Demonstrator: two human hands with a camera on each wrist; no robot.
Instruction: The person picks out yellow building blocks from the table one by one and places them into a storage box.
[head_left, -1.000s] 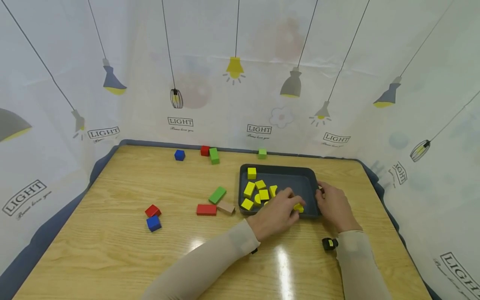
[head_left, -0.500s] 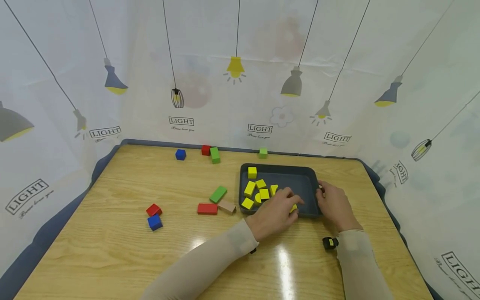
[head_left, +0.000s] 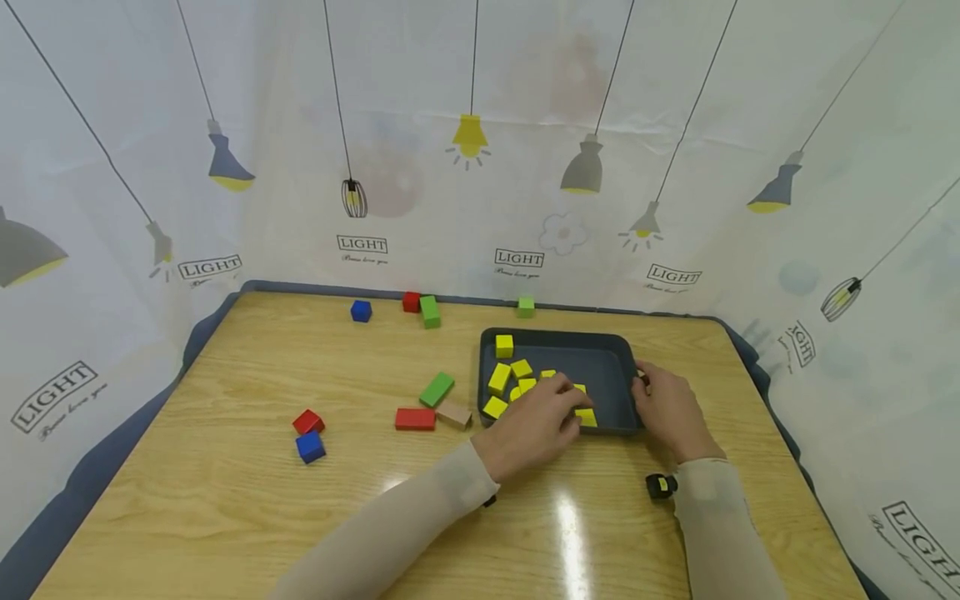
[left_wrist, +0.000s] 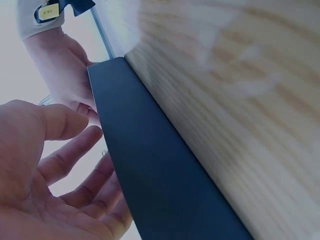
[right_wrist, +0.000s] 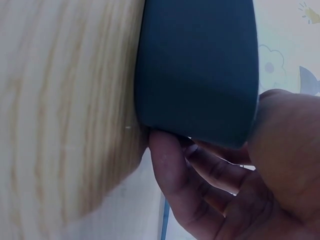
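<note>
A dark grey tray holds several yellow blocks, mostly at its left side. Over its front edge reaches my left hand, fingers bent loosely down among the blocks. In the left wrist view, the left hand lies along the tray wall, with nothing seen between thumb and fingers; some fingertips are hidden behind the wall. My right hand grips the tray's right end. The right wrist view has the right hand's fingers curled at that end of the tray.
Left of the tray lie a green block, a red block and a plain wooden block. Farther left, a red and a blue cube touch. Several blocks, including a blue cube, line the back edge.
My left hand has shifted left within the tray, uncovering yellow blocks near the front right and covering more on the left. The right hand stays at the tray's end.
</note>
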